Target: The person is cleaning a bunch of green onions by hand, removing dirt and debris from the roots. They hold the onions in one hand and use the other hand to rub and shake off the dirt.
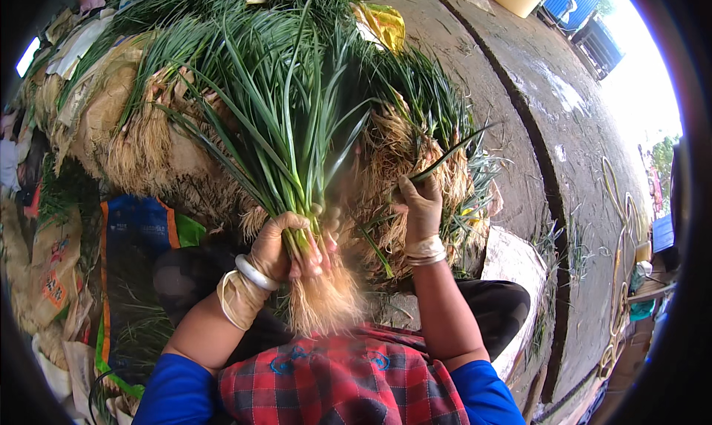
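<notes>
My gloved left hand (272, 247) is closed around the lower stems of a bunch of green garlic-like plants (303, 169), its leaves fanning upward and its long pale roots hanging over my lap. To the right of the bunch, my gloved right hand (421, 202) pinches a thin green leaf (453, 151) between thumb and fingers. Just behind that hand lies a heap of similar rooted plants (389, 130). A blurred patch covers part of the held bunch's right side.
More rooted plants (147, 130) lie on sacking at the left. A blue and orange bag (139, 225) stands by my left knee. At the right, a dark groove (520, 99) crosses the concrete floor, with a hose (622, 241) beyond. A pale sack (514, 269) lies beside my right knee.
</notes>
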Demonstrator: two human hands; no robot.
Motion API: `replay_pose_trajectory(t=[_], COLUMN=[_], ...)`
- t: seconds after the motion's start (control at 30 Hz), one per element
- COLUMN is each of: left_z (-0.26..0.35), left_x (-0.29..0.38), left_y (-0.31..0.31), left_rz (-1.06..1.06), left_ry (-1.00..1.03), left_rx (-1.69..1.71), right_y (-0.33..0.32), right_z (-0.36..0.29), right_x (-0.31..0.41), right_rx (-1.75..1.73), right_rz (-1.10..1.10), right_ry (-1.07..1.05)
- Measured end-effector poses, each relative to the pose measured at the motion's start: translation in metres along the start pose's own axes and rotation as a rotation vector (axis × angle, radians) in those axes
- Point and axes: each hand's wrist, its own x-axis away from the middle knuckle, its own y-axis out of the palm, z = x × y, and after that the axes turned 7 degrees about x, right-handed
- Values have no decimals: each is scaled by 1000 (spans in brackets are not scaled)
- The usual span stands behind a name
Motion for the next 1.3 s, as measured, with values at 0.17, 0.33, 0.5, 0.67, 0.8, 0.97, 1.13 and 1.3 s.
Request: replay_pose_trajectory(t=[0.17,0.33,0.5,0.67,0.8,0.97,1.13,1.3], left_z=[0,2,8,-3,-5,-4,-2,-2], left_x=[-5,-6,-3,-16,-13,-14,-16,-10], left_y=[1,-12,-6,-9,-10,6,7,6], left_rz=[-28,101,130,41,3,-94,-78,-15], left_ry=[-4,-72,-88,-11,-43,-46,27,-38], left_rx=[4,-32,-142,-29,8,55,52,28], right_y=[-22,14,27,-29,-51,-43,-42,12], right_z=[0,-1,8,13,-21,-42,-29,-51], right_x=[29,42,38,36,1,-84,-124,-60], right_rx=[1303,906,1162,1382,1362,1530,1456,938], right_rz=[-773,-364,-325,-559,-356,90,-19,-440], right_ry=[-268,-56,-432,-99,-313,-422,-302,238])
